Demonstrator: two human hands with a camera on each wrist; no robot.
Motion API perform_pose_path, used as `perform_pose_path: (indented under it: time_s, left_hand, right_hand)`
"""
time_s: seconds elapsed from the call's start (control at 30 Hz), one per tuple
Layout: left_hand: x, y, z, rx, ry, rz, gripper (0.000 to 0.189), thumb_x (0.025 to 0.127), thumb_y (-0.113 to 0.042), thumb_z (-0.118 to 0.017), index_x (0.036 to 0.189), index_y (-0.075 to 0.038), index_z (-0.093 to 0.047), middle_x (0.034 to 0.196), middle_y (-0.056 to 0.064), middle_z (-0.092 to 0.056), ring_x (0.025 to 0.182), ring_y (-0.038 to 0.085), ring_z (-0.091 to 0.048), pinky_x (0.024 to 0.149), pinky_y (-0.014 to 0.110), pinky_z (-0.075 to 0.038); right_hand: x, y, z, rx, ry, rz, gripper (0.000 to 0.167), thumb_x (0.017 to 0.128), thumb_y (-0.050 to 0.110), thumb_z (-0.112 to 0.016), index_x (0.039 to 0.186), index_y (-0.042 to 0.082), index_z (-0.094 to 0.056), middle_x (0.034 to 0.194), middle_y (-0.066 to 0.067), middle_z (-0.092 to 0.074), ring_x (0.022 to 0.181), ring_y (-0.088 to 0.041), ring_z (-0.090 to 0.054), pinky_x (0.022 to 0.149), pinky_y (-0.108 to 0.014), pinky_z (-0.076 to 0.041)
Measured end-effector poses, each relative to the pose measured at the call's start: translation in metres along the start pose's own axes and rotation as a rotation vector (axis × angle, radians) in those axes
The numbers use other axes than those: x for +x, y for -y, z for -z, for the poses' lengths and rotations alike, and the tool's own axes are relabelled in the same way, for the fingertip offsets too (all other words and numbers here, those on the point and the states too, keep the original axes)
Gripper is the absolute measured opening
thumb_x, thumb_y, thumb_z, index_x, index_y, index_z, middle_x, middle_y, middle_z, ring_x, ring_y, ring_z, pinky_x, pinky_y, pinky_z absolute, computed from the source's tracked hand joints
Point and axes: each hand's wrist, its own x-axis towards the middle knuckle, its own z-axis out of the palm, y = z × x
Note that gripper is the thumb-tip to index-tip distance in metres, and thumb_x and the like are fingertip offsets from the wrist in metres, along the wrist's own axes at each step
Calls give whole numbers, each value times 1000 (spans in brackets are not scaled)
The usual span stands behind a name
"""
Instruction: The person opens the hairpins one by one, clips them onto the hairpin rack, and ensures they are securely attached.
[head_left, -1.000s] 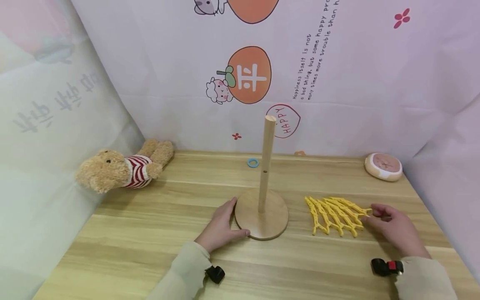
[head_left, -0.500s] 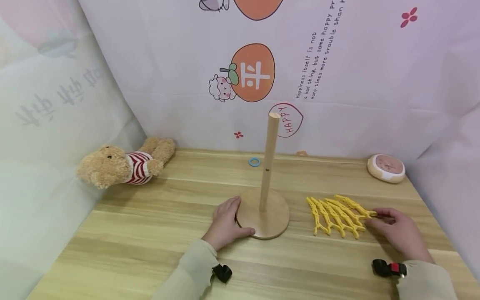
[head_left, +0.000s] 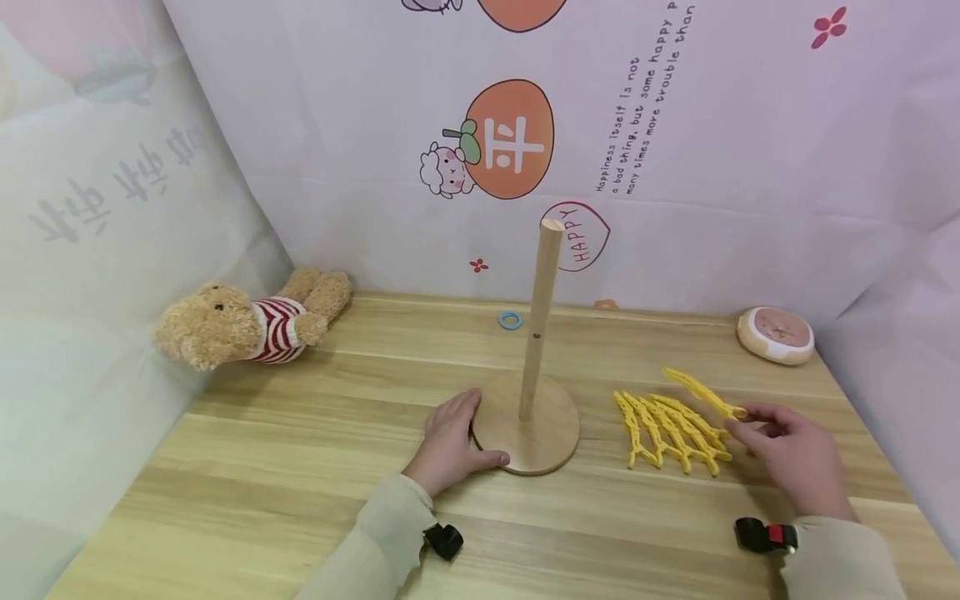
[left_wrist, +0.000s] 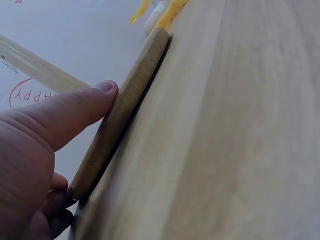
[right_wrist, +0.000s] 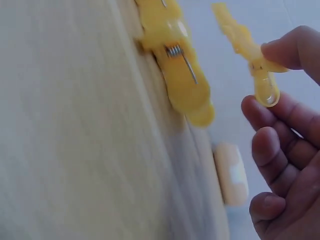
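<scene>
A wooden stand (head_left: pixel 542 287) with an upright post and a round base (head_left: pixel 558 433) is on the table. My left hand (head_left: pixel 450 437) grips the base's left edge, its thumb (left_wrist: pixel 102 89) against the near rim and the fingers round the far side. At the right, my right hand (head_left: pixel 798 458) pinches a yellow clothespin (head_left: pixel 701 388) by its handle end, with thumb and fingertips. That clothespin is lifted over the table. Beside it several more yellow clothespins (head_left: pixel 678 429) lie in a slanted row; a metal spring shows on one (right_wrist: pixel 175 51) in the right wrist view.
A small blue ring (head_left: pixel 502 321) lies behind the stand. The teddy bear (head_left: pixel 281 329) in a striped shirt lies at the back left, and a rounded cream-and-pink object (head_left: pixel 776 335) is at the back right. Printed cloth (head_left: pixel 337 167) hangs behind the table (head_left: pixel 300 467).
My right hand has pinched the rightmost clothespin, separated it from the row and raised it. The left hand has kept its place on the stand's base. The head view has shifted slightly.
</scene>
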Motion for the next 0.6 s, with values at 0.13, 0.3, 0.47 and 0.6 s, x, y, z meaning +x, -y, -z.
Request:
perform_pose_path:
  time_s: [0.13, 0.3, 0.47, 0.6]
  left_hand:
    - [0, 0, 0, -4, 1, 2, 109, 75, -52, -85, 155, -1, -32, 160, 15, -34, 148, 35, -26, 120, 55, -13]
    - [-1, 0, 1, -7, -3, 1, 109, 75, -51, -85, 155, 0, -33, 159, 15, -35, 148, 35, -27, 120, 55, -13]
    - [-1, -2, 2, -10, 1, 1, 108, 75, -50, -86, 155, -1, -33, 159, 15, -35, 148, 35, -27, 120, 54, -12]
    - [0, -1, 1, -10, 0, -3, 108, 75, -50, -86, 155, -1, -33, 159, 15, -35, 148, 34, -27, 120, 54, -12]
  right_hand:
    - [-5, 16, -6, 1, -8, 56, 51, 88, 44, -76, 118, 2, -70, 90, -3, -68, 70, -5, -54, 55, -22, -43]
    - [-9, 31, -15, -4, 7, 114, 45, 87, 40, -78, 113, 4, -72, 86, -7, -64, 69, -10, -51, 52, -24, -42]
    - [-12, 45, -27, 13, 32, 171, 40, 87, 36, -79, 111, 5, -72, 85, -7, -64, 70, -12, -51, 49, -26, -42]
    - [-16, 54, -35, 35, 33, 222, 34, 85, 30, -82, 107, 6, -73, 82, -5, -63, 70, -10, -51, 50, -25, -43]
